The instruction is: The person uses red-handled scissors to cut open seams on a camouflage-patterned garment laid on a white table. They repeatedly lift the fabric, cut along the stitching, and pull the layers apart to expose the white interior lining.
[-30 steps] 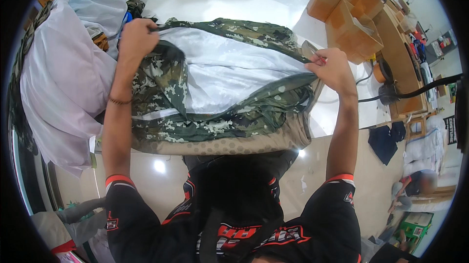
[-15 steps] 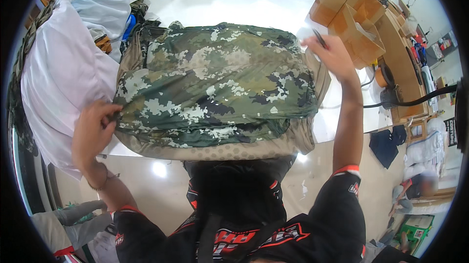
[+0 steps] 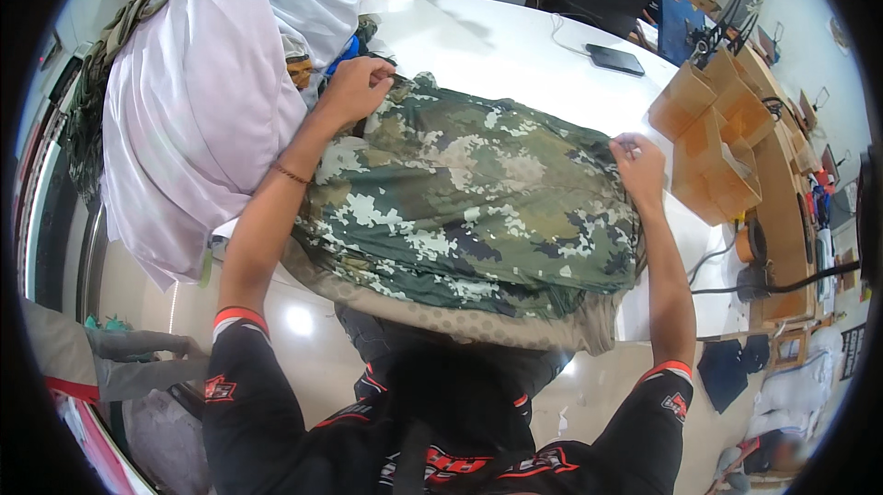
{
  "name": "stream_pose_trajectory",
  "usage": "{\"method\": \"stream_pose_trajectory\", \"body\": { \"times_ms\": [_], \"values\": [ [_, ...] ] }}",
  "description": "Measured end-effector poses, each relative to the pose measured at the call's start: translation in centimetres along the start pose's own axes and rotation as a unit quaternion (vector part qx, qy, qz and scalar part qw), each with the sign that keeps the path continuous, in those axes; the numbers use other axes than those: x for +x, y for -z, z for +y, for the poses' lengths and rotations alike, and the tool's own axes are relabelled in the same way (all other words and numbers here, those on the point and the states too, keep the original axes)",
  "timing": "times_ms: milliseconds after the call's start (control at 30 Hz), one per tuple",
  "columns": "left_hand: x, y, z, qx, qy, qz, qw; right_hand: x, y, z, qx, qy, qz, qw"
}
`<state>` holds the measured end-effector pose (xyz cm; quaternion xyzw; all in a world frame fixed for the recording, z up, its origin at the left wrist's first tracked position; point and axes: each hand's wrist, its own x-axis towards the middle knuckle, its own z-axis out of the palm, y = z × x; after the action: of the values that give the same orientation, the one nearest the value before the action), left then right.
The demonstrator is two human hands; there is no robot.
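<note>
A green camouflage cloth (image 3: 469,191) lies spread across the white table in front of me, slightly wrinkled. From under its near edge shows a tan cloth (image 3: 460,318) with a hexagon print. At the far left corner of the camouflage cloth, my left hand (image 3: 361,90) is closed, thumb and fingers pinching the fabric. My right hand (image 3: 637,164) has its fingers drawn together on the cloth's far right corner. Whether a dark thin tool is still inside the right hand cannot be seen.
Pale sheets of fabric (image 3: 193,99) are heaped at the left. A phone (image 3: 614,60) with a cable lies on the white table (image 3: 487,30). Open cardboard boxes (image 3: 713,159) and a tape roll (image 3: 751,242) stand right. At the lower left is another person's arm (image 3: 152,366).
My left hand has moved from the cloth's near left edge to its far left corner. The right hand, which held a dark thin tool, has come down onto the right corner. The view has shifted.
</note>
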<state>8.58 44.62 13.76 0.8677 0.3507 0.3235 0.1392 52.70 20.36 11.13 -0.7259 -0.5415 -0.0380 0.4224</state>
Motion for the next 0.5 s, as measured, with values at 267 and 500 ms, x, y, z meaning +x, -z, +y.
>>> {"method": "stream_pose_trajectory", "body": {
  "times_ms": [267, 500],
  "values": [
    [-0.6, -1.4, 1.0, -0.010, -0.056, 0.010, 0.998, -1.6, 2.5, -5.2, 0.255, -0.001, -0.066, 0.965],
    [-2.7, -0.9, 11.5, -0.099, -0.190, -0.020, 0.976, -4.9, 2.3, -8.8, 0.265, -0.014, -0.222, 0.938]
  ]
}}
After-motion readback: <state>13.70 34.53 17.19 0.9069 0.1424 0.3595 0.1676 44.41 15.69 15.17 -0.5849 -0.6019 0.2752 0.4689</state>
